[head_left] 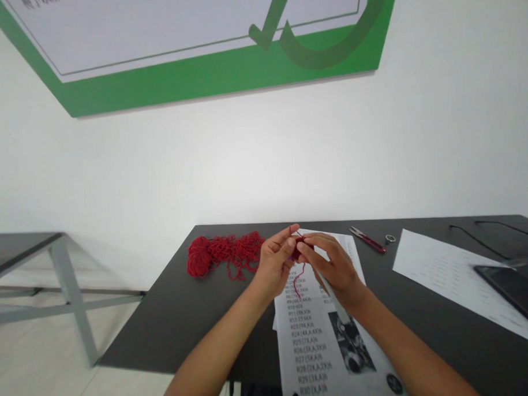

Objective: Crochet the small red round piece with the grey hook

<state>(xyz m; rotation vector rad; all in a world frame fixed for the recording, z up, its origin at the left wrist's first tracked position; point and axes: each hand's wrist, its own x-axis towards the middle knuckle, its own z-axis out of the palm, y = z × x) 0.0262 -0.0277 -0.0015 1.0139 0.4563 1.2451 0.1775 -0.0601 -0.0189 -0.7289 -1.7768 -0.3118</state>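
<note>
Above a printed sheet, my left hand (pixel 275 260) pinches a small red crochet piece (pixel 297 250), its index finger raised with a strand of red yarn running from it. My right hand (pixel 335 265) grips a crochet hook (pixel 338 304) whose pale handle sticks out below the palm. The fingertips of both hands meet at the crochet piece and cover much of it, and the hook's tip is hidden. A loose red yarn tail (pixel 296 286) hangs under the piece. To the left lies a tangled heap of red yarn (pixel 235 251) with a wound ball (pixel 199 258) at its end.
The printed pattern sheet (pixel 308 346) lies under my hands on the dark table (pixel 199 333). Thread snips (pixel 367 239) and a small metal ring (pixel 390 238) sit at the back right. Beyond them are another paper (pixel 448 278), a dark phone (pixel 510 290) and eyeglasses (pixel 482 242).
</note>
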